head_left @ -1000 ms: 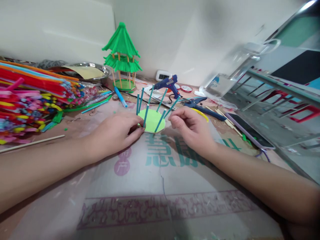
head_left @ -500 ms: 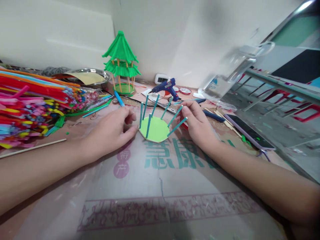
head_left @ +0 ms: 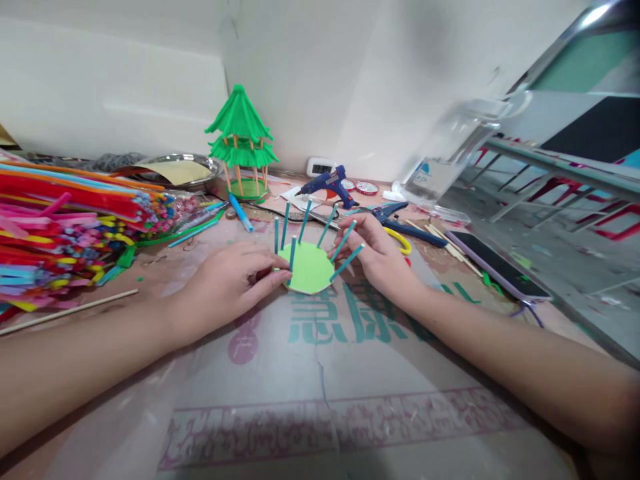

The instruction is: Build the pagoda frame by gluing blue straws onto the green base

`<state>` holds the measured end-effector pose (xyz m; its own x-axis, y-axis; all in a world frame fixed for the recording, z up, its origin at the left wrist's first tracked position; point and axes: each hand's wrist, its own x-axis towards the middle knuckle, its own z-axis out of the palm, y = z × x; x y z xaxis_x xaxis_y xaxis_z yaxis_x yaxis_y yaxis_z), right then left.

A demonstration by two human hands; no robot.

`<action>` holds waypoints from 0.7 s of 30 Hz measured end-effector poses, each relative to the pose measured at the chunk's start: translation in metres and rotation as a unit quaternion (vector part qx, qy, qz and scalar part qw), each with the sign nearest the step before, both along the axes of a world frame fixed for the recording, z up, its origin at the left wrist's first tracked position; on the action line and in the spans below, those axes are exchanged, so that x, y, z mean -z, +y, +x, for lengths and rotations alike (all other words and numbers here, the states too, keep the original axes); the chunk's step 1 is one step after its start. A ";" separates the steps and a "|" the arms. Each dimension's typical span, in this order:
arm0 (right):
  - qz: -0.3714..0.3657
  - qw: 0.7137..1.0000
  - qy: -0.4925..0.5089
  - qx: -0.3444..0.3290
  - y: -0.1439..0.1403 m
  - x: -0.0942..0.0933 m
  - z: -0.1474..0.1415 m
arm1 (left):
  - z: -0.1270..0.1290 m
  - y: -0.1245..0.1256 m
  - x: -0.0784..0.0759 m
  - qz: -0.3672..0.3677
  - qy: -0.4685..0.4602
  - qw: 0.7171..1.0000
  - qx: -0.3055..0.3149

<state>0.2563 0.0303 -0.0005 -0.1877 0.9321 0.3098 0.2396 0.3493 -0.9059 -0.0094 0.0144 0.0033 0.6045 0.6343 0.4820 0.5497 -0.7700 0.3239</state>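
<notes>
Six thin teal sticks (head_left: 325, 235) stand on a light green card disc (head_left: 307, 268) at frame centre; left hand (head_left: 235, 283) pinches its edge, right hand (head_left: 377, 257) grips a stick. Likely flimsy; steady the base.

1. The octagonal card base (head_left: 310, 268) at frame centre is light green; the sticks (head_left: 347, 261) standing on it are teal with paler tips.
2. The pagoda model (head_left: 242, 141) at upper centre has bright green roofs and tan posts.
3. The glue gun (head_left: 327, 183) is dark blue.
4. The pipe cleaners (head_left: 65, 223) at left are red, orange, pink, yellow and blue.
5. The cardboard sheet (head_left: 320, 373) is pale brown with teal characters and a maroon patterned band.
</notes>
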 end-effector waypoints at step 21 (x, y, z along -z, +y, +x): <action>-0.004 1.000 -0.006 -0.015 0.000 -0.002 -0.001 | 0.000 0.001 0.001 -0.006 0.022 1.000 0.019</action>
